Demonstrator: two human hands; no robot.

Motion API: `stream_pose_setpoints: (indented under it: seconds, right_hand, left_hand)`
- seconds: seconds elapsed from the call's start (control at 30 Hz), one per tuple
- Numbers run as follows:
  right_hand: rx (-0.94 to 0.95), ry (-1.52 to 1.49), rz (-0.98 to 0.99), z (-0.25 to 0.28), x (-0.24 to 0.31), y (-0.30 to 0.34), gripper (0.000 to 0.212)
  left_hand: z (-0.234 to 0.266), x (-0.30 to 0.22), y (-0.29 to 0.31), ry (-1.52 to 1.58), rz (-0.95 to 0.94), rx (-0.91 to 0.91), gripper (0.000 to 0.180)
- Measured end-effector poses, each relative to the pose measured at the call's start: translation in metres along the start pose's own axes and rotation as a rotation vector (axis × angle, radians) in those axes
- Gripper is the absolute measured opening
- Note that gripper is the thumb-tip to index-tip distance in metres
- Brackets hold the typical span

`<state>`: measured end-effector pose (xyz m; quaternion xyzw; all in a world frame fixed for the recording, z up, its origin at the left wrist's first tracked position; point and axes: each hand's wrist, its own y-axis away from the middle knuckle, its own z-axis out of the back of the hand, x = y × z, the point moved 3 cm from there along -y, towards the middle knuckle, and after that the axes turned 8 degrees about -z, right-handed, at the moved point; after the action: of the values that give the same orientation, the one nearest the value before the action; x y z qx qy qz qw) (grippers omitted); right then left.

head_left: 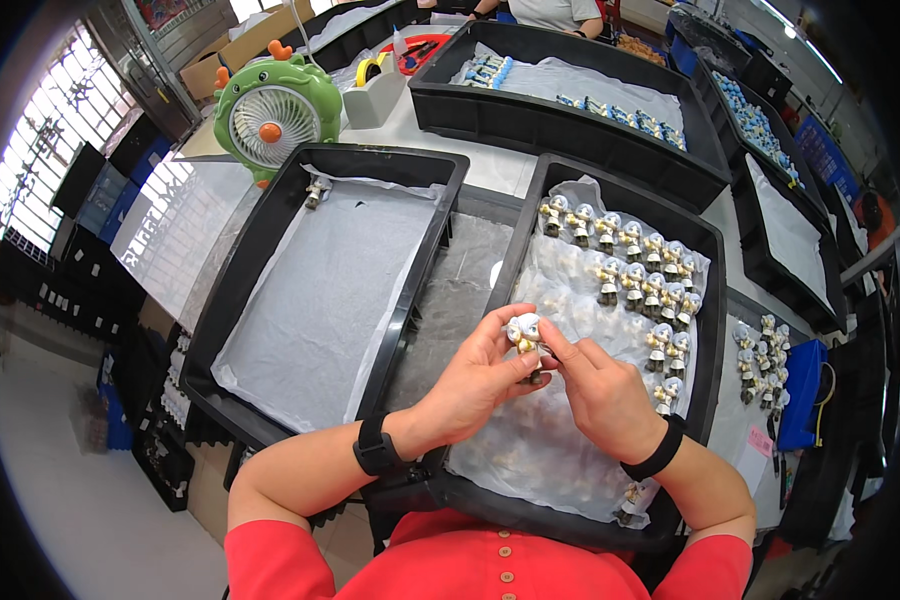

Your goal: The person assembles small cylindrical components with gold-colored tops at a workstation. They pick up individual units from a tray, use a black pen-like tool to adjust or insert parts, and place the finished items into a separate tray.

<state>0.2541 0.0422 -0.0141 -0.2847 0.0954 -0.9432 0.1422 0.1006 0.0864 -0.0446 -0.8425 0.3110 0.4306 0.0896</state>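
Between both hands I have a small toy figurine with a pale head and gold and dark parts below. My left hand pinches it from the left side, fingers closed around its body. My right hand is closed too, thumb and forefinger against the figurine's right side; whether a tiny tool sits in those fingers is hidden. Beneath my hands stands a black tray lined with thin white sheet, holding rows of similar figurines. To the left, another lined black tray holds a single figurine in its far corner.
A green animal-shaped fan and a tape dispenser stand beyond the left tray. At the back, a large black tray holds blue figurines. More figurines lie right, beside a blue container. Another person is across the table.
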Motion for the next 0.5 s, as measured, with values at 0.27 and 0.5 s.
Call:
stream_pose_setpoints:
  seconds: [0.27, 0.5]
  right_hand:
    - [-0.017, -0.050, -0.027, 0.005, 0.003, 0.000, 0.060]
    - [-0.024, -0.156, -0.101, 0.024, 0.002, -0.005, 0.054]
  left_hand:
    - [-0.001, -0.003, 0.001, 0.056, 0.011, -0.016, 0.049]
    - [0.003, -0.001, 0.000, 0.017, 0.024, 0.050, 0.053]
